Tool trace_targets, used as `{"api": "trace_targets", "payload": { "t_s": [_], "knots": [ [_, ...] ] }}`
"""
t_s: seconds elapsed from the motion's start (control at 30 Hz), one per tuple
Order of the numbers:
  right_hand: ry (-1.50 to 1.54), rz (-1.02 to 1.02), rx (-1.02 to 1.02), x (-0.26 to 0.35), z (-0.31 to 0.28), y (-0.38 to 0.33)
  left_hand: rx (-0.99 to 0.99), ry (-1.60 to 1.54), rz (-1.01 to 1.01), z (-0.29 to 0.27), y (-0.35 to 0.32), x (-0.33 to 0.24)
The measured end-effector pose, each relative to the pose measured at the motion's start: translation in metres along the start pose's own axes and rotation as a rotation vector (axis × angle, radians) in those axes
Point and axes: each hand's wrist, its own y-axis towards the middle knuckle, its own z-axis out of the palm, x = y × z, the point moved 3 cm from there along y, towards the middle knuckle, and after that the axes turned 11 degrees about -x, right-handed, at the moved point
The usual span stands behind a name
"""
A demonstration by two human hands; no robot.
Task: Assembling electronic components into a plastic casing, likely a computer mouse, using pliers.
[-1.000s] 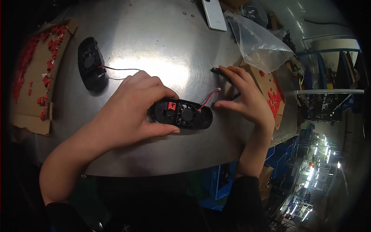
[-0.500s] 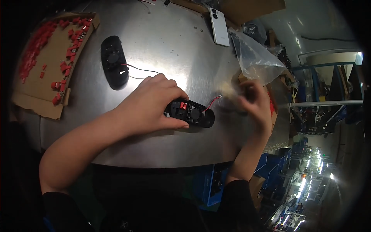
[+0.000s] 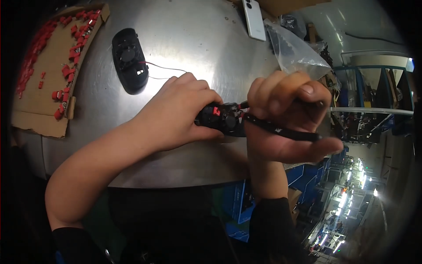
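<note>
The left hand (image 3: 176,116) is closing its fingers over a small black oval part (image 3: 222,118) with a red tab on top, pinning it against the metal table (image 3: 189,39) near the front edge. The right hand (image 3: 285,116) is curling tightly around a thin black tool (image 3: 281,131), which is running across the palm from the black part out toward the right; the tool's inner tip is meeting the black part just beside the left fingertips. Both hands are touching or nearly touching each other over the part.

Farther back on the table, a second black oval part (image 3: 129,59) is lying flat by itself, well apart from the hands, with thin red and pale wires (image 3: 162,68) trailing from it toward the left hand.

At the left edge a shallow cardboard tray (image 3: 39,110) is holding many small red pieces (image 3: 66,70), most of them crowding along its upper and right rims, with a few scattered on the bare cardboard.

To the right of the hands a clear plastic bag (image 3: 294,50) is lying crumpled at the table's edge; what is inside it cannot be made out. A white phone (image 3: 255,20) is resting face down at the far edge, near the bag.
</note>
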Motion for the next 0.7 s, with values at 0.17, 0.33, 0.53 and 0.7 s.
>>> {"api": "trace_targets", "payload": {
  "t_s": [0.17, 0.33, 0.53, 0.7],
  "knots": [
    [-0.104, -0.012, 0.028, -0.006, 0.004, -0.006, 0.032, 0.014, -0.024, -0.003, 0.004, -0.005],
    [-0.085, 0.015, 0.000, -0.007, 0.003, -0.008, 0.036, 0.008, -0.028, -0.001, 0.001, -0.003],
    [-0.001, -0.047, -0.014, 0.011, -0.008, -0.002, 0.030, 0.018, -0.049, -0.002, 0.000, -0.004],
    [-0.035, 0.000, -0.024, -0.002, -0.005, -0.012, 0.043, -0.005, -0.047, -0.001, 0.002, -0.003]
  ]
}}
